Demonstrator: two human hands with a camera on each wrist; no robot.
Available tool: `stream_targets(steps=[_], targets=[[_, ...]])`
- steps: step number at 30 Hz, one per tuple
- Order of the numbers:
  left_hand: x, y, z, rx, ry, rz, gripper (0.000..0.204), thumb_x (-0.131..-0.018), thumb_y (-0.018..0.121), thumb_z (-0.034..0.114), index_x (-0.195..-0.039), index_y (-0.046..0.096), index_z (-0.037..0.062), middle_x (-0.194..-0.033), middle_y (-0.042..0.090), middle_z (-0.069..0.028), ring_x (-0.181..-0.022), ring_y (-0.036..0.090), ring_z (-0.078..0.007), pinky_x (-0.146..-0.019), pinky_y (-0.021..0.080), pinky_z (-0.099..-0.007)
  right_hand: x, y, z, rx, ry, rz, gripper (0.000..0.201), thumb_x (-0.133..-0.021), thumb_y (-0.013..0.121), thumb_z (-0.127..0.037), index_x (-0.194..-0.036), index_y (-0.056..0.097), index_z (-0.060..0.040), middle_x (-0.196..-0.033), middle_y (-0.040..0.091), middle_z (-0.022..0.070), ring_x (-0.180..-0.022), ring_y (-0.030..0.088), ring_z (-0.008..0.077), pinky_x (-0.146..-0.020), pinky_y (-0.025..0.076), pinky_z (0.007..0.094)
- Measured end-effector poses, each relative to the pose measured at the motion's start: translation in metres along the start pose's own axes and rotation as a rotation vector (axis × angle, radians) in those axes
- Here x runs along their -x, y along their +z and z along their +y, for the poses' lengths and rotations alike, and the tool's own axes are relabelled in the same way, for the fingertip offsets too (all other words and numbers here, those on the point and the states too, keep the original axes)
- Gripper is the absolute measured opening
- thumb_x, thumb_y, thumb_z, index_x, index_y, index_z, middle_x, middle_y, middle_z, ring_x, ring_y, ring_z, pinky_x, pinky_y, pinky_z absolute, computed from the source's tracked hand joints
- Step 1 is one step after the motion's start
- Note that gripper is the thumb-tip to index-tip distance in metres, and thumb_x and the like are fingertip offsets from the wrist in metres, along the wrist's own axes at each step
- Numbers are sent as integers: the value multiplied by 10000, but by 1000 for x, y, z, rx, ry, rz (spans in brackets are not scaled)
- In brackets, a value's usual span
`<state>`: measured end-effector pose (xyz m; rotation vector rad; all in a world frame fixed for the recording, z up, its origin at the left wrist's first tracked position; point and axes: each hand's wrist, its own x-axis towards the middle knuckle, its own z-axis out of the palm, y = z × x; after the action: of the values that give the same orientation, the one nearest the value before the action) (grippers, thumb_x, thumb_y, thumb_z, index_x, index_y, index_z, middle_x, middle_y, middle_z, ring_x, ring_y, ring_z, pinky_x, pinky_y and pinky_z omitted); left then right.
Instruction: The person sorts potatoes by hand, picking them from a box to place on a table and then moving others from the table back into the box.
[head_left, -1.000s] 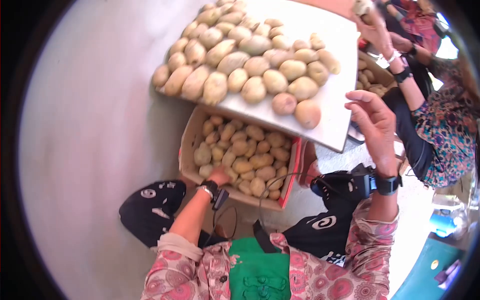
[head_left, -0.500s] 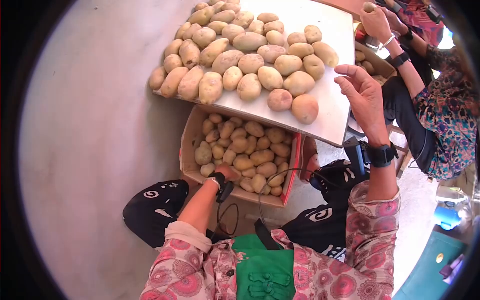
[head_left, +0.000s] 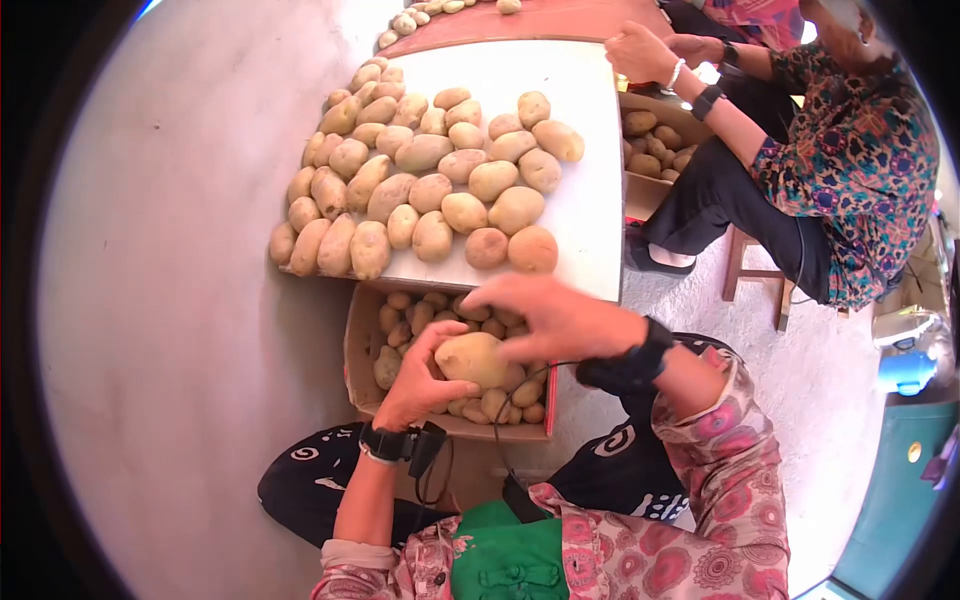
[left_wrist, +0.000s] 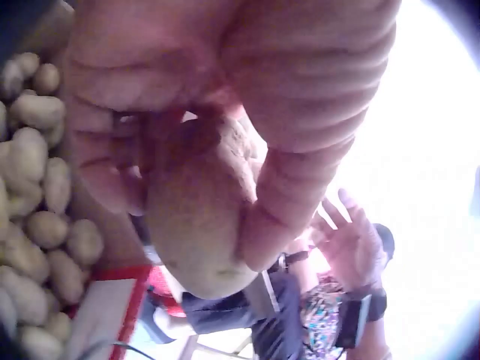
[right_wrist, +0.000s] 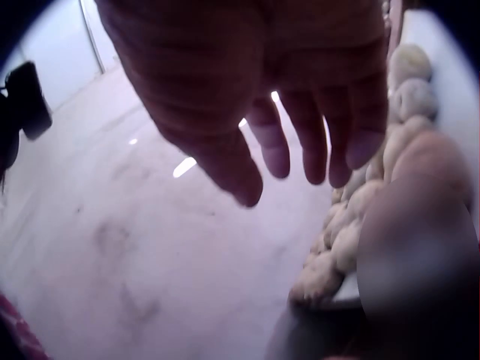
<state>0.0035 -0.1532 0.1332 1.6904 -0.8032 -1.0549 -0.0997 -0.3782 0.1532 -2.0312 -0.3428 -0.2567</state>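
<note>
A large pale potato (head_left: pixel 470 358) is gripped in my left hand (head_left: pixel 412 388), just above a cardboard box (head_left: pixel 359 350) of potatoes. In the left wrist view the thumb and fingers close round the potato (left_wrist: pixel 196 225). My right hand (head_left: pixel 560 318), slightly blurred, reaches in from the right beside the potato. The right wrist view shows the fingers (right_wrist: pixel 315 142) of that hand extended, with nothing between them and the thumb. From the left wrist, the right hand (left_wrist: pixel 354 244) appears apart from the potato, its fingers spread.
Beyond the box stands a white tabletop (head_left: pixel 590 200), its left part covered by rows of potatoes (head_left: pixel 422 153). At the right sits another person (head_left: pixel 830 180) beside a second box (head_left: pixel 665 190) of potatoes. A cable crosses the near box.
My left hand has come up out of the box with a potato. The right hand has moved left and down from beside the tabletop towards it. The head view has shifted.
</note>
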Motion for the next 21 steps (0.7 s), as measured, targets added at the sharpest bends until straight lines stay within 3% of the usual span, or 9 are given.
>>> stream_targets(steps=[2, 4, 8, 10, 12, 13, 14, 19, 21], targets=[[2, 14, 15, 472, 82, 68, 671, -680, 768, 18, -1239, 399, 65, -1152, 541, -70, -1064, 552, -164, -930, 463, -317, 5, 10, -17, -85, 60, -114, 614, -701, 725, -192, -1254, 499, -51, -1148, 566, 170, -1057, 564, 315, -919, 451, 388], [-2, 17, 13, 447, 123, 65, 681, -689, 733, -40, -1245, 358, 76, -1157, 531, -76, -1064, 558, -179, -927, 480, -330, 8, 19, -17, -81, 36, -22, 637, -700, 713, -209, -1272, 488, -44, -1159, 567, 185, -1072, 561, 333, -940, 443, 399], [-7, 39, 6, 479, 67, 193, 620, -753, 702, -20, -1266, 364, 62, -1162, 544, -95, -1028, 570, -155, -849, 505, -298, 17, 13, -13, 4, 106, -42, 649, -686, 692, -211, -1275, 487, -32, -1168, 570, 197, -1069, 567, 342, -947, 445, 404], [-12, 36, -1, 422, 74, 222, 580, -790, 684, 5, -1273, 367, 57, -1157, 555, -102, -1006, 579, -150, -813, 512, -283, 21, 11, -6, 55, 163, 122, 635, -671, 674, -208, -1251, 498, -21, -1163, 574, 201, -1069, 576, 339, -950, 448, 395], [-17, 26, -21, 349, -33, 269, 479, -860, 643, 88, -1268, 395, 51, -1126, 584, -99, -956, 598, -149, -757, 503, -259, 19, -10, -12, -13, 161, 304, 576, -681, 680, -205, -1197, 512, -11, -1117, 595, 176, -1032, 593, 260, -934, 450, 346], [-17, 22, -36, 366, -91, 304, 386, -886, 617, 134, -1224, 451, 48, -1089, 609, -87, -925, 607, -144, -723, 490, -244, 19, -16, -6, -14, 153, 464, 501, -691, 668, -194, -1131, 531, 1, -1089, 576, 192, -993, 603, 293, -878, 477, 342], [-15, 18, -48, 369, -89, 309, 386, -886, 617, 134, -1224, 451, 48, -1089, 609, -87, -925, 607, -144, -723, 490, -244, 19, -33, -15, 18, 276, 479, 529, -706, 679, -208, -1158, 499, 0, -1046, 589, 188, -968, 608, 289, -860, 481, 343], [10, -2, -86, 412, -286, 435, 301, -876, 610, 93, -1156, 503, 62, -1078, 611, -62, -897, 605, -128, -724, 492, -233, 24, -64, 23, 99, 506, 546, 651, -736, 702, -272, -1247, 397, -8, -995, 606, 255, -947, 617, 330, -834, 481, 380], [15, -7, -95, 445, -272, 432, 297, -876, 608, 93, -1152, 503, 62, -1081, 610, -60, -900, 601, -128, -731, 489, -237, 23, -60, 33, 117, 522, 571, 631, -761, 679, -272, -1251, 393, 3, -1016, 598, 277, -960, 613, 348, -845, 475, 395]])
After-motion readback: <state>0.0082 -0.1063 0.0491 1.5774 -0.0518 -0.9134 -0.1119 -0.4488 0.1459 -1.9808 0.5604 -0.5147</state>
